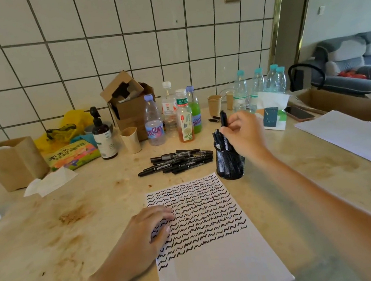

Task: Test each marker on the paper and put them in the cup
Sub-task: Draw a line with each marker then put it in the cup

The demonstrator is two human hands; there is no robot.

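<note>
A white sheet of paper (215, 251) lies in front of me, its upper half filled with rows of black squiggles. My left hand (145, 235) rests flat on the sheet's left edge. Just beyond the paper's top right corner stands a black mesh cup (229, 165) with several black markers in it. My right hand (245, 135) hovers over the cup and pinches a black marker (223, 118) held upright above the rim. A pile of several black markers (177, 162) lies on the table to the left of the cup.
Behind the pile stand several drink bottles (184, 116), a brown pump bottle (103, 135), paper cups (215, 104) and an open cardboard box (130, 105). A paper bag (15, 163) sits far left. More white sheets (352, 137), a phone (299, 113) and a tissue pack (272, 117) lie at right.
</note>
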